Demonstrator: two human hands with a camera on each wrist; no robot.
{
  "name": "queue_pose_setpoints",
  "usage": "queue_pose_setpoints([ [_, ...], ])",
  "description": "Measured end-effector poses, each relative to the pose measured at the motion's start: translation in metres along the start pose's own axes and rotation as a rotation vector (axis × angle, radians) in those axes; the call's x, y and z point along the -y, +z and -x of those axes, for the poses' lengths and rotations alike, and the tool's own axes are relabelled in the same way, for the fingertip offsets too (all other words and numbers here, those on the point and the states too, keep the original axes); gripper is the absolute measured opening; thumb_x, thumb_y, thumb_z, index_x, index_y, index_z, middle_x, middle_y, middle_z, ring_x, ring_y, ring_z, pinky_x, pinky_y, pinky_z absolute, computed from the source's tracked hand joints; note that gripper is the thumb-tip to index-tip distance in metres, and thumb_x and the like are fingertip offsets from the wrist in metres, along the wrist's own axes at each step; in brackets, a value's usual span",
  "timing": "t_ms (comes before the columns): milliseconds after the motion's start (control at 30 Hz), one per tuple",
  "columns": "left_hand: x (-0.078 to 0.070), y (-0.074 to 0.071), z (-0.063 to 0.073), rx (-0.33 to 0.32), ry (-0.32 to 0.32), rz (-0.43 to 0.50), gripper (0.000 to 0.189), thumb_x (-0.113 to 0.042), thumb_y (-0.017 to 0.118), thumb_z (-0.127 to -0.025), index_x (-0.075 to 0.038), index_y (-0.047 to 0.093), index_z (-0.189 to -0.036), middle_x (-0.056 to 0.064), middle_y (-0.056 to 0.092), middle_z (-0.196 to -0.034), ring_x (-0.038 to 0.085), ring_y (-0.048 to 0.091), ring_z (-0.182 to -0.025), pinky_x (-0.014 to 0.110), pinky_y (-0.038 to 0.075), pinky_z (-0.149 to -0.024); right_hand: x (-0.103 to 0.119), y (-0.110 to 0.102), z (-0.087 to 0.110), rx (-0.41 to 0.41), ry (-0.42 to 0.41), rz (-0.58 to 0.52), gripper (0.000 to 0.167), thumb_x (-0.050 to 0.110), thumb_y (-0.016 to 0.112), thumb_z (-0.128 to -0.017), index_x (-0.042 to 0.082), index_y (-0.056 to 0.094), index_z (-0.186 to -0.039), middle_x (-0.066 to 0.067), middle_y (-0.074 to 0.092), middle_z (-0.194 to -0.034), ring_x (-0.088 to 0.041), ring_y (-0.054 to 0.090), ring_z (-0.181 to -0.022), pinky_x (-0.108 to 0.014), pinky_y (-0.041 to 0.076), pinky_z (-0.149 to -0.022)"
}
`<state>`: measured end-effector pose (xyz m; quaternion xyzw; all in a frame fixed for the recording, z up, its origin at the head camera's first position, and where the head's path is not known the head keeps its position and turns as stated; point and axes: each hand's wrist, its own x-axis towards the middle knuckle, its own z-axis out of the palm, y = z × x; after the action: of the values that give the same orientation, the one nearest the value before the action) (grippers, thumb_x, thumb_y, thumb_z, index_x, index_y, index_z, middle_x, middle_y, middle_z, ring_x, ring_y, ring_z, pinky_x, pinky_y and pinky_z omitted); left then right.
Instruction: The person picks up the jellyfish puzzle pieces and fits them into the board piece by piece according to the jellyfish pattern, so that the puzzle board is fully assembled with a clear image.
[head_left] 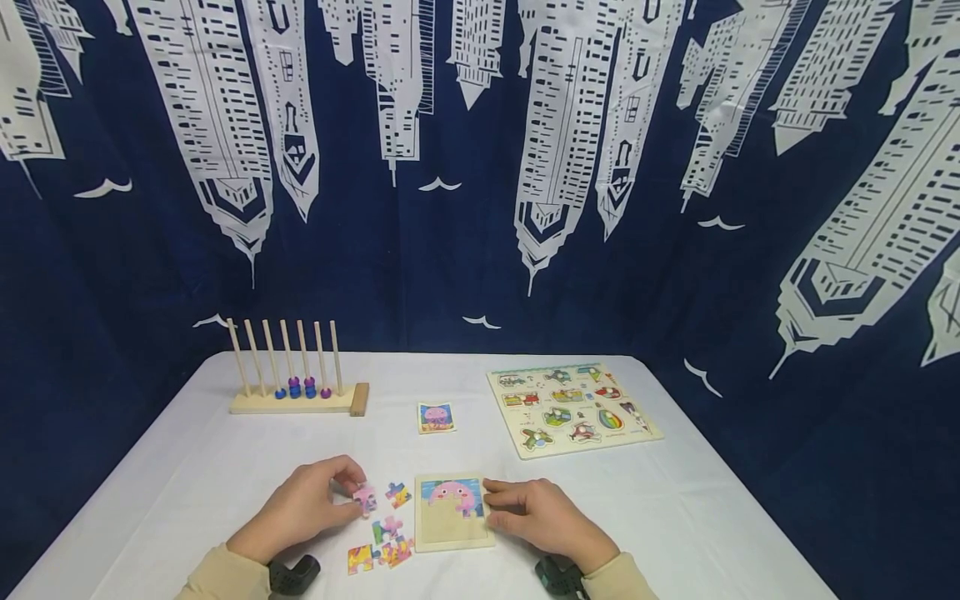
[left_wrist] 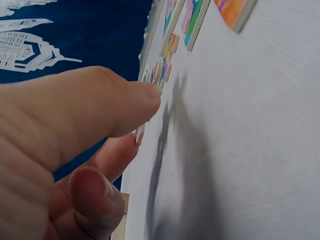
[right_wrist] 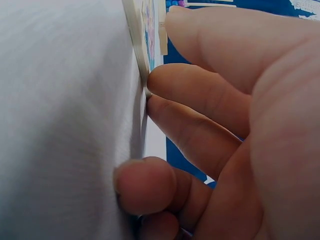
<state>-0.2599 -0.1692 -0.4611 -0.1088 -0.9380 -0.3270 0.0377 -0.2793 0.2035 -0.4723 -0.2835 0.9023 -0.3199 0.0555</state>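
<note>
Between thumb and fingertips my left hand [head_left: 311, 504] pinches a pink jigsaw piece [head_left: 365, 499], held over the table left of the puzzle tray. In the left wrist view only a sliver of that piece [left_wrist: 140, 134] shows past the thumb. The square wooden puzzle tray [head_left: 453, 533] has its upper part filled with a pink cartoon sea animal; its lower part is bare wood. Fingertips of my right hand [head_left: 543, 517] touch the tray's right edge, fingers fairly straight. Loose jigsaw pieces [head_left: 361, 558] lie left of the tray, with a single piece [head_left: 398, 495] above them.
Behind the tray lies a small picture card [head_left: 437, 418] with a pink sea animal. A wooden bead abacus [head_left: 292, 404] with upright pegs stands at the back left. A knobbed vehicle puzzle board [head_left: 573, 408] lies at the back right. A dark blue skyline-print cloth [head_left: 405, 275] hangs behind the table.
</note>
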Motion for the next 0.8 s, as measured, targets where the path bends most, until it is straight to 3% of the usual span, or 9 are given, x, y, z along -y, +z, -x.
queue_pose_setpoints([
  [267,-0.005,-0.002,-0.001,0.012,0.063,0.056,0.027,-0.019,0.09,-0.076,-0.025,0.071,-0.094,-0.01,0.069,-0.093,0.008,0.047,-0.06,0.025,0.041,-0.055,0.0,-0.001,0.001,0.008,0.001,0.0,0.037,0.045,0.071,-0.096,0.021,0.076,-0.123,0.009,0.062,-0.141,-0.016,0.06,-0.132,-0.044,0.047,-0.109],
  [500,-0.022,0.006,0.0,-0.004,0.153,0.123,0.02,-0.022,0.089,-0.08,-0.023,0.075,-0.094,-0.009,0.067,-0.096,0.005,0.045,-0.059,0.024,0.041,-0.054,0.004,-0.002,0.0,0.014,-0.015,-0.005,0.038,0.043,0.071,-0.096,0.017,0.076,-0.123,0.005,0.063,-0.142,-0.018,0.06,-0.132,-0.044,0.047,-0.108],
  [800,-0.05,0.028,-0.009,0.122,0.277,0.115,0.015,-0.026,0.085,-0.085,-0.023,0.076,-0.097,-0.011,0.069,-0.099,0.002,0.05,-0.061,0.024,0.046,-0.056,0.004,-0.002,0.002,0.008,-0.006,-0.004,0.039,0.045,0.07,-0.096,0.018,0.076,-0.123,0.006,0.063,-0.142,-0.017,0.061,-0.131,-0.044,0.048,-0.108],
])
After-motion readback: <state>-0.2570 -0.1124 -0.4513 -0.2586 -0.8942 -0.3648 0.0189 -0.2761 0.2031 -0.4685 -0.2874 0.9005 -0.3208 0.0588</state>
